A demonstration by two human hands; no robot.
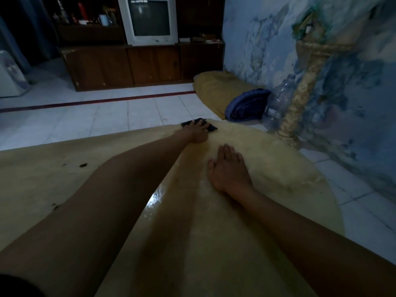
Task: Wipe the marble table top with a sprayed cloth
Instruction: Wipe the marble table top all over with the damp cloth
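We are reaching across the yellowish, rounded marble table top [267,159] with both bare arms. Our left hand [198,131] lies at the far edge of the table, fingers spread fairly straight and pressing down on the dark, flat folded cloth [211,126]; nothing shows them curled around it. The cloth sits under and just beyond those fingertips, its long axis running roughly along the table's far edge, with a corner sticking out to the right of the hand and another to the left.

Our right hand [228,168] rests palm-down and flat on the table, nearer to us than the cloth and a little to its right, fingers relaxed and together, holding nothing. It looks like a brace for the reach.

A wet, shiny streak [155,197] glistens on the table between our forearms, nearer us than both hands. Since the cloth is at the table's far limit, we judge the coming stroke must pull back toward us, and the left hand alone can drive it.
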